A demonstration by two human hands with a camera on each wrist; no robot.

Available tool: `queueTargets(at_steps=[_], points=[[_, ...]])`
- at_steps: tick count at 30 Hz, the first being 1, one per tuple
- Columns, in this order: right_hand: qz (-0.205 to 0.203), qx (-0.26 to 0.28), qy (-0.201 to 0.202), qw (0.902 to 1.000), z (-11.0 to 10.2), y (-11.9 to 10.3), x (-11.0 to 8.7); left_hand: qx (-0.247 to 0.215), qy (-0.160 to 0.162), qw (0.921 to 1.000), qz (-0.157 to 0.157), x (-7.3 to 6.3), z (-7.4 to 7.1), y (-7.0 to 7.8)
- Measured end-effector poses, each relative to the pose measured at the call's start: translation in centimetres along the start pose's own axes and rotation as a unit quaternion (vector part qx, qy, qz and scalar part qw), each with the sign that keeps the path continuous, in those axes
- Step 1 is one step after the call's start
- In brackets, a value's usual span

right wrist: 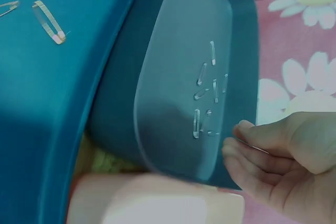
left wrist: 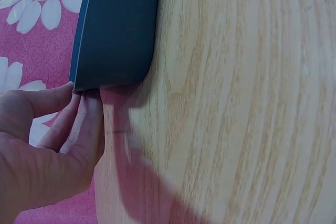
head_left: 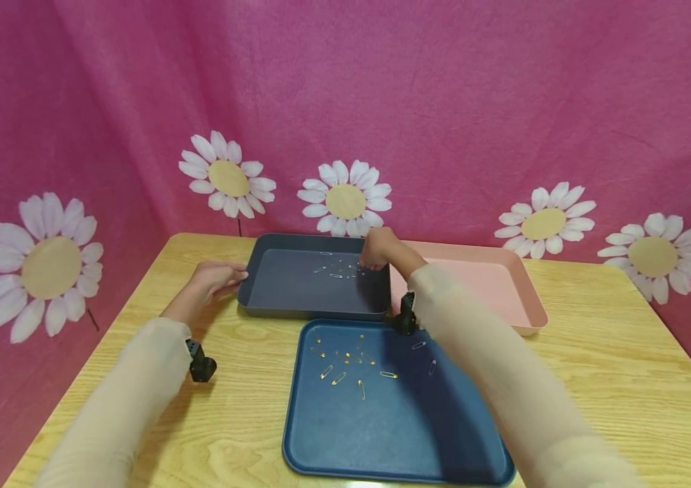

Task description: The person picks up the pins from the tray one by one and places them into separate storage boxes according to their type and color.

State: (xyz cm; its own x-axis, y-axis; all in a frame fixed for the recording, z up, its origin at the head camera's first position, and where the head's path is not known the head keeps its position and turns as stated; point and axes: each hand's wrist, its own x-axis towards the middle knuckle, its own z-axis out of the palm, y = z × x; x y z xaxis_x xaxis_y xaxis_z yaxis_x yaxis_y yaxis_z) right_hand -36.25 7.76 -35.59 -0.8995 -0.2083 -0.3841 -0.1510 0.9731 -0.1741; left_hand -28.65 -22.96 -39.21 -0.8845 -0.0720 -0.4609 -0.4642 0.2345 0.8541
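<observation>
A dark grey tray lies toward the back, with several silver safety pins scattered over its floor. My left hand pinches that tray's left rim between thumb and fingers, as the left wrist view confirms. Over the tray's right end, my right hand pinches a thin metal safety pin, mostly hidden by the fingers. Closer to me is a blue tray. It bears several gold safety pins and, on its right side, silver safety pins beside my right forearm.
A pink tray stands right of the grey one, partly behind my right sleeve. All trays rest on a wooden table. Behind it hangs a pink cloth with daisies.
</observation>
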Motion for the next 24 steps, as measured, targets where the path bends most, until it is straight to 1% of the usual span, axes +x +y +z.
queueTargets(at_steps=[1,4,5,6,11,13,15,20,24], points=[[-0.02,0.002,0.015,0.9997,-0.2,0.2,-1.0,0.002,0.0,1.0,0.001,-0.1,0.0,0.0],[-0.077,0.04,0.057,0.9946,-0.5,1.2,-3.9,0.006,0.001,1.0,0.001,-0.1,0.2,0.0],[-0.09,0.063,0.071,0.9914,-0.3,1.6,-4.7,0.004,0.001,1.0,0.002,-0.1,0.2,0.0],[-0.098,0.075,0.08,0.9891,-0.2,2.0,-5.4,0.0,0.001,1.0,0.001,-0.1,0.3,0.0],[-0.151,0.115,0.114,0.9751,1.1,4.2,-8.3,-0.007,-0.001,1.0,-0.002,-0.1,0.3,0.0],[-0.177,0.12,0.13,0.9681,1.8,5.0,-9.4,-0.003,-0.001,1.0,-0.002,-0.1,0.2,0.0],[-0.192,0.124,0.143,0.9629,2.5,5.7,-10.5,-0.006,-0.001,1.0,-0.002,-0.1,0.2,0.0],[-0.214,0.109,0.171,0.9557,4.3,7.3,-13.2,-0.01,0.004,0.9999,-0.006,-0.1,0.3,0.0],[-0.234,0.1,0.165,0.9531,5.5,8.4,-14.8,-0.007,0.006,0.9999,-0.009,0.0,0.3,0.0]])
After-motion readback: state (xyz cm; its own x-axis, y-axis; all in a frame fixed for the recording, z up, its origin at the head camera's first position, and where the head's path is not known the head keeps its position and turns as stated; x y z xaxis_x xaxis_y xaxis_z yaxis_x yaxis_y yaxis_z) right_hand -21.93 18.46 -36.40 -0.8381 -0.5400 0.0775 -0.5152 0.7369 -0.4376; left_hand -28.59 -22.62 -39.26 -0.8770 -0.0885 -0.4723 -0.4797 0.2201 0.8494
